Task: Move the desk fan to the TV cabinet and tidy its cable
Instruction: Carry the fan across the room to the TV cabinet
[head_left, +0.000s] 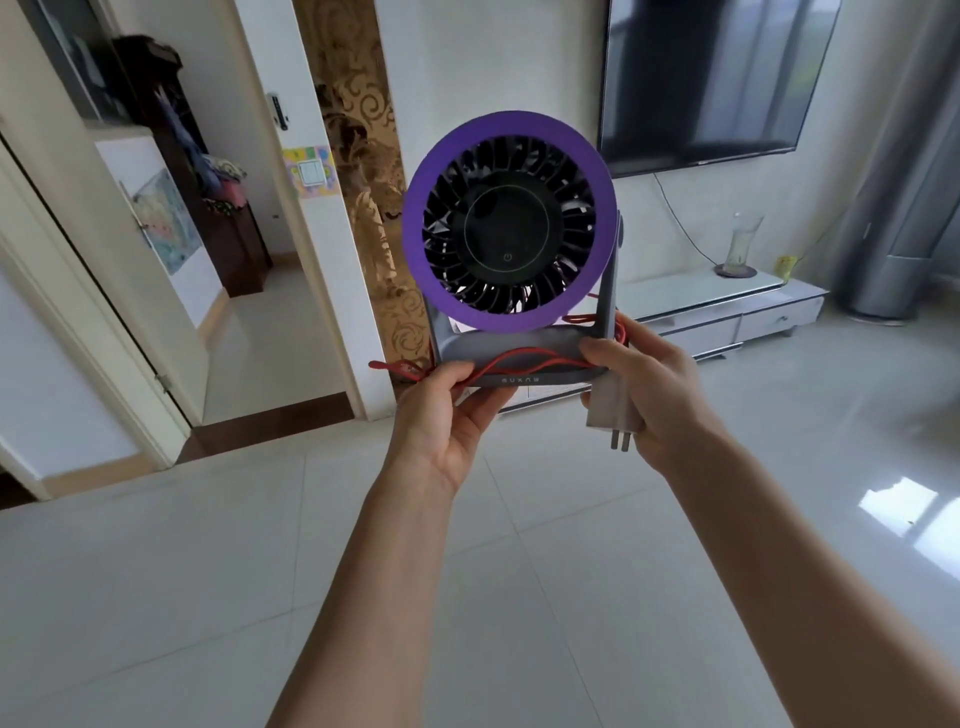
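Note:
I carry a desk fan (509, 223) with a purple ring, black blades and a grey stand, upright in front of me above the floor. A red cable (524, 358) is looped across its base, with one end sticking out to the left. My left hand (447, 410) grips the left end of the base from below, thumb over the cable. My right hand (644, 389) grips the right end of the base and also holds the white plug adapter (613, 413), prongs down. The white TV cabinet (727, 306) stands ahead at the right, below the wall TV (711, 78).
A glass vase (740, 244) on a dark coaster and a small yellow item (785, 266) sit on the cabinet top. A tall silver standing unit (904, 218) is right of the cabinet. An open doorway (249, 260) leads left. Pale tiled floor (208, 571) stretches below.

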